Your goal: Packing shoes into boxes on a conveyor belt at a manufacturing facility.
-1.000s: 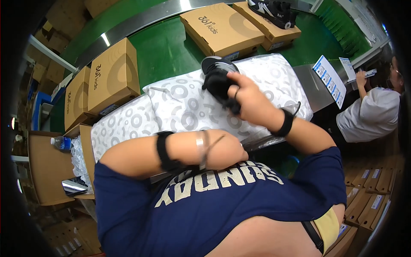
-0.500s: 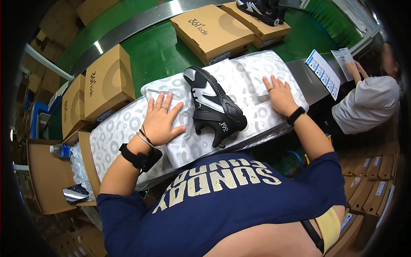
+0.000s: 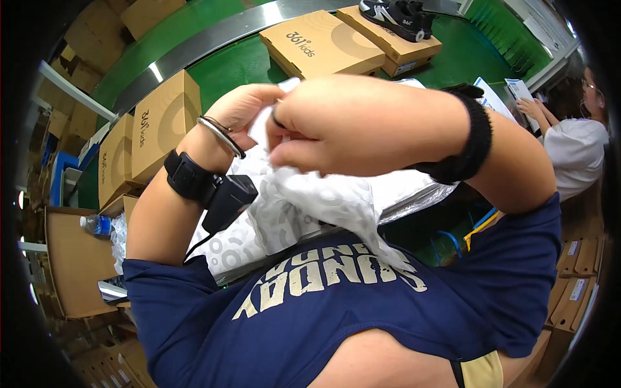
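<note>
At upper centre of the frame, left hand (image 3: 236, 116) and right hand (image 3: 330, 129) — flat moments ago — now grip lifted patterned paper (image 3: 336, 197), so it's being worked; the shoe between them is out of sight.

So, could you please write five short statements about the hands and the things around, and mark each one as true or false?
1. The left hand and right hand are close together at the patterned paper. True.
2. The right hand lies flat and open. False: its fingers are curled, gripping the paper.
3. A black-and-white shoe rests on a cardboard box. True.
4. The right wrist is bare. False: it wears a black band.
5. A plastic bottle shows at the picture's left. True.
</note>
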Demonstrator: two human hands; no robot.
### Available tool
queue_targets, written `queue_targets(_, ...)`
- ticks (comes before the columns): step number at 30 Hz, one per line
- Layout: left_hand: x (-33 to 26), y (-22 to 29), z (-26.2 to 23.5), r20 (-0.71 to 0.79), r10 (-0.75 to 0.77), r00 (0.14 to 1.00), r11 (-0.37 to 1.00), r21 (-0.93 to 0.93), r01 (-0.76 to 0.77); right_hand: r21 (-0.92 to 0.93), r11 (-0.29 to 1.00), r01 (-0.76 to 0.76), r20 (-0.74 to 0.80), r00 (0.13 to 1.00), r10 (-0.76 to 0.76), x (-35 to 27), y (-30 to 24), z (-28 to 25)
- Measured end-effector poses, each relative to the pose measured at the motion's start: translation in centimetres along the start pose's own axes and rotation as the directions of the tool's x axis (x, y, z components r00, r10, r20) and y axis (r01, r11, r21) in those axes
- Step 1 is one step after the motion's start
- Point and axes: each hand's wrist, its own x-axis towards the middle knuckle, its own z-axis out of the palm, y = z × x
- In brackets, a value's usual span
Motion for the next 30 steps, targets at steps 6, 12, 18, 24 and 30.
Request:
queue_targets(6, 4.7, 0.2, -8.8, 0.055, 0.313, 0.948, 0.081, 0.993, -0.084, -0.259, 0.966, -0.019, -0.656, 0.738, -0.161, 4.2, 12.5, -2.3)
queue_targets(12, 4.1, -1.9, -9.5, 0.306, 0.421, 0.854, -0.621, 0.784, 0.026, -0.503, 0.693, -0.516, -0.439, 0.843, 0.309, 8.2, 27.4, 5.0)
queue_targets(18, -2.7, -4.3, -7.4, 0.017, 0.307, 0.951, -0.563, 0.809, 0.168, -0.505, 0.769, -0.392, -0.567, 0.822, 0.047, 8.1, 32.8, 10.8)
queue_targets(24, -4.3, -9.4, -13.1, -0.068, 0.320, 0.945, -0.227, 0.963, 0.146, -0.196, 0.903, -0.383, -0.953, 0.290, -0.084, 10.1, 30.9, 6.1)
queue_targets(30, -4.1, -9.1, -14.5, -0.019, 0.362, 0.932, -0.233, 0.966, 0.110, 0.784, 0.618, -0.063, -0.618, -0.183, 0.765, 7.1, 36.1, 2.9)
